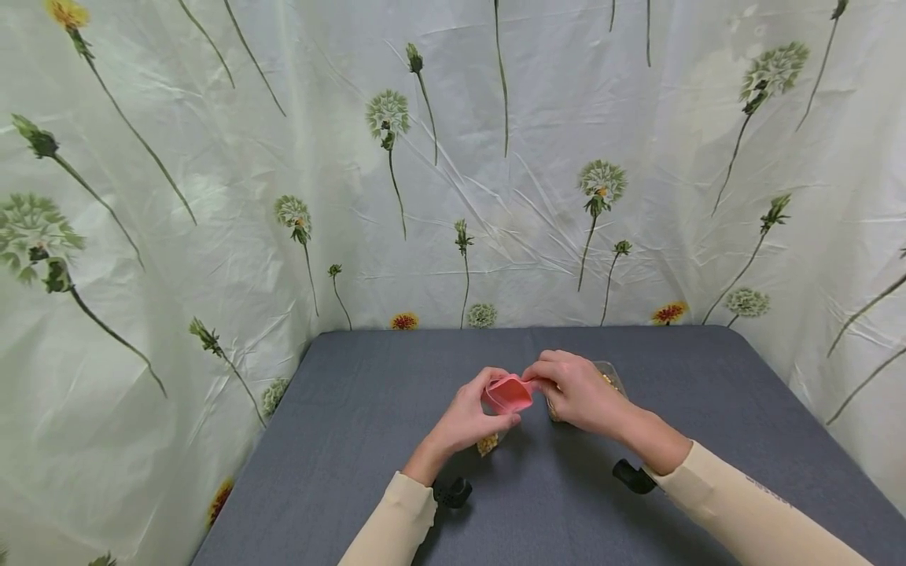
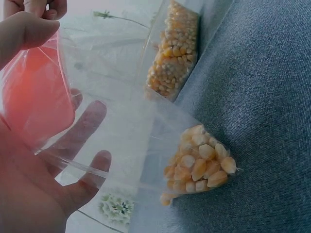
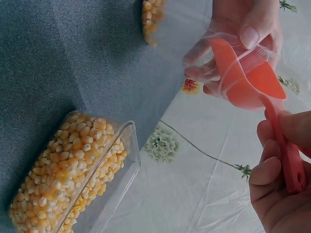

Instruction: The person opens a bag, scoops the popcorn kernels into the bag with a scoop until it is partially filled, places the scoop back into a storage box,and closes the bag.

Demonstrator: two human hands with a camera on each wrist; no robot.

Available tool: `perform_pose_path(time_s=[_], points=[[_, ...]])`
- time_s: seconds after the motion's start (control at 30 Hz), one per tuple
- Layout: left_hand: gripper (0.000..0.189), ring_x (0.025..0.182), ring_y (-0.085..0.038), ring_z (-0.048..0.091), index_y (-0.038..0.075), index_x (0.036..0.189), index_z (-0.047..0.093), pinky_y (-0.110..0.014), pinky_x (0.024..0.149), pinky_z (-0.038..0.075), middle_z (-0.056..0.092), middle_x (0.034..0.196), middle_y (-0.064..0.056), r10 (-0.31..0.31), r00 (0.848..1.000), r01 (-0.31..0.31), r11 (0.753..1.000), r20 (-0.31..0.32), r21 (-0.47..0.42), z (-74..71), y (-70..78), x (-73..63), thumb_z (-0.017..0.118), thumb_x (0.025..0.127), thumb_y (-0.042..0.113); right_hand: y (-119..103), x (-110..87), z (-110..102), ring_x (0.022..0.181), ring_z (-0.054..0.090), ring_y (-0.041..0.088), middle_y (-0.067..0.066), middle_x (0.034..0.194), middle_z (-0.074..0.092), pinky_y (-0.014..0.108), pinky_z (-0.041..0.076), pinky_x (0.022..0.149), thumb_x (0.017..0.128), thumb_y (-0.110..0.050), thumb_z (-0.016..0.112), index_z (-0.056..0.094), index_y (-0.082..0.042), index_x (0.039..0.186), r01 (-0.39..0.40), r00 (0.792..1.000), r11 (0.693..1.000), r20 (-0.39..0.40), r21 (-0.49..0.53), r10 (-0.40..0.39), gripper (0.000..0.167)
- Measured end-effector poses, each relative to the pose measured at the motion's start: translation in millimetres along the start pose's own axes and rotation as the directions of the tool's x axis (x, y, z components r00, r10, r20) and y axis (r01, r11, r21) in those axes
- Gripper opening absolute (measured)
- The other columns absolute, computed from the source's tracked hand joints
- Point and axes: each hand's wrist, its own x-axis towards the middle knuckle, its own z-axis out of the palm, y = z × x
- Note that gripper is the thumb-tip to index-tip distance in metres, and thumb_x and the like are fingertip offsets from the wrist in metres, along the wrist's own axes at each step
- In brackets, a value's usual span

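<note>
My left hand (image 1: 467, 413) holds a clear plastic bag (image 2: 131, 128) near its mouth, the thumb at the rim and the fingers spread behind the film. Corn kernels (image 2: 199, 162) fill the bag's bottom corner, which hangs low over the table. With its fingers and thumb, my right hand (image 1: 576, 393) grips the handle of a pink scoop (image 3: 243, 82). The scoop's head is tilted inside the bag's mouth, and no kernels show in the part of its bowl that is visible.
A clear rectangular container (image 3: 137, 150) of corn kernels stands on the grey cloth-covered table (image 1: 396, 377), partly hidden behind my right hand in the head view. A white curtain (image 1: 453, 181) with dandelion prints hangs behind the table and along its left side.
</note>
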Motion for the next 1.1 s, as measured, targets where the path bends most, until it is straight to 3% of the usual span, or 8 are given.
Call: perform_pose_path(time_s=[0.33, 0.63, 0.87, 1.1], points=[[0.060, 0.106, -0.014, 0.059, 0.032, 0.133, 0.051, -0.051, 0.087, 0.053, 0.062, 0.124, 0.011, -0.008, 1.000, 0.008, 0.998, -0.004, -0.064, 0.4, -2.0, 0.6, 0.084, 0.083, 0.028, -3.5, 0.0, -6.6, 0.073, 0.052, 0.003, -0.013, 0.087, 0.062, 0.026, 0.050, 0.065, 0.088, -0.005, 0.077, 0.077, -0.017, 0.099, -0.076, 0.997, 0.997, 0.022, 0.026, 0.076, 0.016], [0.062, 0.107, -0.013, 0.058, 0.033, 0.136, 0.052, -0.034, 0.082, 0.053, 0.062, 0.123, 0.013, -0.060, 0.998, 0.060, 0.998, -0.004, -0.029, 0.8, -3.8, 0.6, 0.084, 0.083, 0.033, -4.0, -1.2, -9.0, 0.071, 0.051, 0.003, -0.012, 0.087, 0.061, 0.025, 0.048, 0.064, 0.089, -0.006, 0.076, 0.076, -0.016, 0.100, -0.069, 0.998, 0.997, 0.015, 0.034, 0.068, 0.015], [0.061, 0.111, -0.015, 0.058, 0.031, 0.135, 0.053, -0.050, 0.089, 0.051, 0.062, 0.124, 0.012, -0.067, 0.998, 0.067, 0.995, -0.006, -0.079, 0.3, -5.2, 0.2, 0.084, 0.083, 0.032, -3.5, -4.4, -17.4, 0.066, 0.050, 0.005, -0.015, 0.085, 0.060, 0.026, 0.046, 0.058, 0.091, -0.008, 0.075, 0.077, -0.017, 0.100, -0.114, 0.993, 0.990, -0.004, 0.080, 0.115, 0.013], [0.062, 0.115, -0.018, 0.057, 0.032, 0.135, 0.052, -0.056, 0.092, 0.048, 0.062, 0.122, 0.011, -0.074, 0.997, 0.073, 0.993, -0.013, -0.090, -0.3, -6.6, -0.2, 0.085, 0.082, 0.032, 1.0, -8.0, -26.3, 0.067, 0.055, 0.005, -0.010, 0.087, 0.065, 0.027, 0.049, 0.061, 0.093, -0.008, 0.074, 0.076, -0.018, 0.100, -0.174, 0.984, 0.976, -0.012, 0.134, 0.177, 0.013]])
